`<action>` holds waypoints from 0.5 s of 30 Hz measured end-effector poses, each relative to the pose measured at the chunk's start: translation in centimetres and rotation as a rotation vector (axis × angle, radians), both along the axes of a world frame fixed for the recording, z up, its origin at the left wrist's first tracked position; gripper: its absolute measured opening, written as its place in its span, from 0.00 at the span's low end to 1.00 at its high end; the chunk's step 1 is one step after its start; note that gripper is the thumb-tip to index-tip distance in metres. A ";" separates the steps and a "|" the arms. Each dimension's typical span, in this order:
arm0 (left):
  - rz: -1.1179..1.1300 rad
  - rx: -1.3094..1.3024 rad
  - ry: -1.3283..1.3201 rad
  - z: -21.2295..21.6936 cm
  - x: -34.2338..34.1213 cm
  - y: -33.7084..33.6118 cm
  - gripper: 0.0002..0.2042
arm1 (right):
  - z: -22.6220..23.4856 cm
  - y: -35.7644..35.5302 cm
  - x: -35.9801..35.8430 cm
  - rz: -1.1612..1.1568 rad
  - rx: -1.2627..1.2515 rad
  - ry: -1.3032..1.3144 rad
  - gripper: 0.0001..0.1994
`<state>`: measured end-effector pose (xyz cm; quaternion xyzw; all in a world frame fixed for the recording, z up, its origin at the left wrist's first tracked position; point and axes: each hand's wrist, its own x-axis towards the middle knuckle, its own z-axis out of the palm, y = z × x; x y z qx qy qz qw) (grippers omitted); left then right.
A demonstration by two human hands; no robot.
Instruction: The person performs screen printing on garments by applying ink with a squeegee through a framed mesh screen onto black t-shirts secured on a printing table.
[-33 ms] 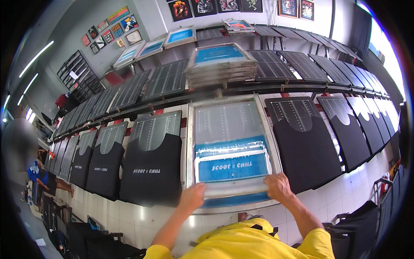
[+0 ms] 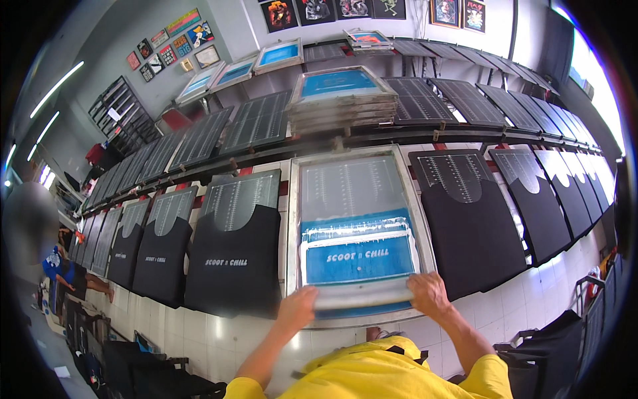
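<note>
Both my hands grip the ends of a wide, pale squeegee [image 2: 362, 294] lying across the near part of a screen-printing frame [image 2: 410, 199]. My left hand [image 2: 297, 308] is closed round its left end, and my right hand [image 2: 430, 294] round its right end. Beyond the squeegee the mesh has a blue coated area [image 2: 319, 269] with pale lettering in it. White ink [image 2: 359, 231] lies in a ragged band across the blue, with lines down both sides. The far mesh is see-through, showing a marked grey board below. The squeegee's underside is hidden.
Black T-shirts [image 2: 229, 272] with white lettering lie on boards to the left; plain black shirts [image 2: 468, 236] are on boards to the right. Stacked frames [image 2: 342, 100] stand behind the rail. At far left is another person [image 2: 60, 269]. Dark fabric [image 2: 551, 346] hangs at lower right.
The squeegee and both hands have come slightly nearer to me along the screen. Less of the blue strip on my side of the squeegee shows. The frame has stayed in place.
</note>
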<state>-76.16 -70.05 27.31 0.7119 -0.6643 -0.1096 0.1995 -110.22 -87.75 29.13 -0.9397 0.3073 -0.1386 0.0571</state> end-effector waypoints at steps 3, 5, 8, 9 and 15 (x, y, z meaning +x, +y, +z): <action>0.024 -0.018 -0.019 -1.3 -1.8 2.8 0.21 | -2.1 2.7 -1.1 0.013 -0.052 -0.058 0.16; 0.032 -0.034 -0.026 -1.9 -2.7 3.5 0.21 | -2.6 3.8 -1.6 0.020 -0.068 0.005 0.19; 0.036 -0.006 -0.056 -3.5 -3.1 4.7 0.26 | -1.6 5.2 -1.5 0.002 0.005 0.017 0.27; 0.006 -0.025 -0.088 -4.4 -2.9 5.4 0.26 | -1.5 5.5 -1.2 -0.003 0.017 0.009 0.30; -0.034 0.036 -0.181 -6.0 -3.5 6.4 0.30 | -3.2 6.9 -1.8 0.003 0.130 -0.060 0.38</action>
